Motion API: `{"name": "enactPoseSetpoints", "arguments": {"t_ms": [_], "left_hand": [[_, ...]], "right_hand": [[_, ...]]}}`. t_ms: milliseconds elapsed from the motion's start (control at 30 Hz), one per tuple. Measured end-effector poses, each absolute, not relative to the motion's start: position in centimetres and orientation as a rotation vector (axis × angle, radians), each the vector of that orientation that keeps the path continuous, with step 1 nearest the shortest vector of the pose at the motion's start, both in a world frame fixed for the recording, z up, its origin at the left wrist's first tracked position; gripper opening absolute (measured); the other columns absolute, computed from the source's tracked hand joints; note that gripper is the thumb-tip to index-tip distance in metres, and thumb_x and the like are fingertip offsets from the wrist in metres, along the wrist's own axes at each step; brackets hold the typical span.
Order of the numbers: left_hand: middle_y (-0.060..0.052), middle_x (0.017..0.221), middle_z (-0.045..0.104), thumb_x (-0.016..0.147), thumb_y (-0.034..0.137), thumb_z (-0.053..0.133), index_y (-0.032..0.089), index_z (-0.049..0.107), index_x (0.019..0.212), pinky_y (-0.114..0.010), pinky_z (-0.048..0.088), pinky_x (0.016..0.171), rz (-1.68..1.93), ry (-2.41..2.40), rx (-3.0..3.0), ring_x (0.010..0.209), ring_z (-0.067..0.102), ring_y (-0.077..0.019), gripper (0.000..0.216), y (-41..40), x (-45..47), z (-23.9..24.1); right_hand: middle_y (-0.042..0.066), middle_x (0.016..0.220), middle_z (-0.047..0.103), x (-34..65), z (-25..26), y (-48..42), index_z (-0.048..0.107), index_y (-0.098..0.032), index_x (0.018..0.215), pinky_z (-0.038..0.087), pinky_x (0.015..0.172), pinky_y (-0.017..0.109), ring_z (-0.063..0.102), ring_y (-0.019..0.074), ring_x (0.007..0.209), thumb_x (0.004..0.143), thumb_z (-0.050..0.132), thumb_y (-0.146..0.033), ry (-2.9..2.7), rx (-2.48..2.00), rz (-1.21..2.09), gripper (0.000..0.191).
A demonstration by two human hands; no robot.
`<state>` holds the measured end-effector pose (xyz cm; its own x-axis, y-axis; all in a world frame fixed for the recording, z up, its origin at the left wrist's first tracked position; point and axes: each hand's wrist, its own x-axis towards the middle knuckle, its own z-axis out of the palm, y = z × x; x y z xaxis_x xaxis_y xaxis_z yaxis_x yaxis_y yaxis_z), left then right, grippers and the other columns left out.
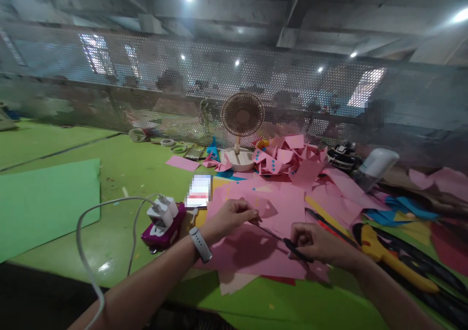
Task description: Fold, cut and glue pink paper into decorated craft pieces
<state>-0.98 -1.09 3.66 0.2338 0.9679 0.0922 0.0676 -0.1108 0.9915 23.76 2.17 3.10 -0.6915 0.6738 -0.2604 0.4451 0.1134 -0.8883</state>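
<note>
In the middle, my left hand (239,213), with a pale watch (200,245) on the wrist, is closed in a pinch. What its fingertips hold, if anything, is too small to make out. My right hand (314,242) is wrapped round the black handle of a pair of scissors (296,250), whose thin blade points left toward my left fingertips. Both hands are above pink paper sheets (237,252) lying in a stack on the green table (263,303).
A small fan (243,115) stands at the back beside a heap of folded pink paper pieces (281,162). Left are a phone (199,191) and a purple power strip (164,235) with white chargers and cable. Large yellow-and-black cutters (398,262) lie right; a green sheet (51,203) lies far left.
</note>
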Motion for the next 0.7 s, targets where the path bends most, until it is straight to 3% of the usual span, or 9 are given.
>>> {"name": "enactPoseSetpoints", "arguments": {"t_ms": [167, 300, 500, 700], "left_hand": [[-0.008, 0.079, 0.067, 0.079, 0.038, 0.055, 0.013, 0.066, 0.078, -0.028, 0.046, 0.074, 1.198, 1.134, 1.501, 0.077, 0.061, -0.0168, 0.027, -0.7, -1.4, 3.5], [-0.008, 0.079, 0.067, 0.081, 0.042, 0.052, 0.012, 0.065, 0.078, -0.028, 0.046, 0.072, 1.187, 1.139, 1.565, 0.076, 0.061, -0.0170, 0.033, -0.6, -1.5, 3.5], [-0.009, 0.078, 0.067, 0.081, 0.043, 0.050, 0.012, 0.064, 0.077, -0.027, 0.045, 0.069, 1.155, 1.161, 1.596, 0.074, 0.061, -0.0169, 0.034, -0.8, -1.4, 3.4], [-0.008, 0.076, 0.067, 0.081, 0.043, 0.050, 0.011, 0.064, 0.077, -0.026, 0.045, 0.069, 1.180, 1.141, 1.607, 0.072, 0.060, -0.0164, 0.035, -0.8, -1.6, 3.2]], "right_hand": [[-0.002, 0.062, 0.057, 24.2, 2.0, 2.7, 0.053, -0.018, 0.073, 0.032, 0.044, 0.018, 0.049, 0.0095, 0.053, 0.066, 0.065, -0.043, -2.254, -1.175, 1.474, 0.029], [0.000, 0.067, 0.060, 24.5, 1.7, 3.0, 0.057, -0.019, 0.072, 0.038, 0.053, 0.023, 0.053, 0.0133, 0.060, 0.067, 0.063, -0.037, -2.328, -1.189, 1.161, 0.019], [0.002, 0.081, 0.059, 24.5, 2.5, 3.2, 0.064, -0.021, 0.074, 0.036, 0.064, 0.026, 0.052, 0.0166, 0.073, 0.064, 0.066, -0.036, -2.583, -1.197, 0.585, 0.018], [-0.003, 0.062, 0.055, 24.4, 2.0, 3.4, 0.058, -0.020, 0.082, 0.030, 0.050, 0.021, 0.049, 0.0116, 0.056, 0.066, 0.063, -0.028, -2.579, -1.275, 0.824, 0.019]]}}
